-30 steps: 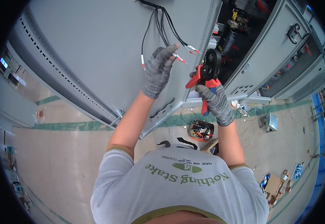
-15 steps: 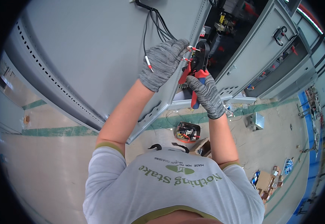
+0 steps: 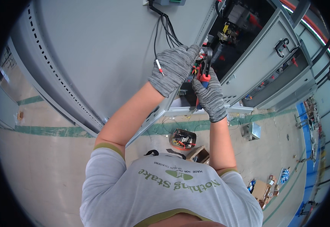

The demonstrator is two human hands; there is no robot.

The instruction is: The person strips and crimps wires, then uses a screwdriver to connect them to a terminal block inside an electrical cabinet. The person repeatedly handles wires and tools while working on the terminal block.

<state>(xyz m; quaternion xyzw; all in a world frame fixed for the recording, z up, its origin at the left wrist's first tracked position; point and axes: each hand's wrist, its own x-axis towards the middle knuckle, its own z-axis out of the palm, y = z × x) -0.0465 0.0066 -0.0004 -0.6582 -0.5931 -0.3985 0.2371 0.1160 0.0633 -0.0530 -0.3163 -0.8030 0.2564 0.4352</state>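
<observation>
My left hand (image 3: pixel 173 69), in a grey knit glove, is closed around a bundle of black wires (image 3: pixel 169 29) hanging from the grey cabinet door. One loose wire end with a white sleeve and red ferrule (image 3: pixel 159 67) lies over the back of that glove. Gloved the same way, my right hand (image 3: pixel 212 97) grips crimping pliers (image 3: pixel 206 78) with red and blue handles and a dark head. The pliers' head stands close beside my left fingertips. Whether a wire end sits in the jaws is hidden.
An electrical cabinet (image 3: pixel 244 22) with components inside stands beyond the pliers. The grey door panel (image 3: pixel 108 45) fills the left. On the floor below are a tool bin (image 3: pixel 183 139), a cardboard box (image 3: pixel 199 154) and a metal box (image 3: pixel 253 131).
The pliers have turned more edge-on, and their handles look closer together. Red-tipped wire ends that showed by my left fingertips are now mostly hidden. The view has shifted slightly.
</observation>
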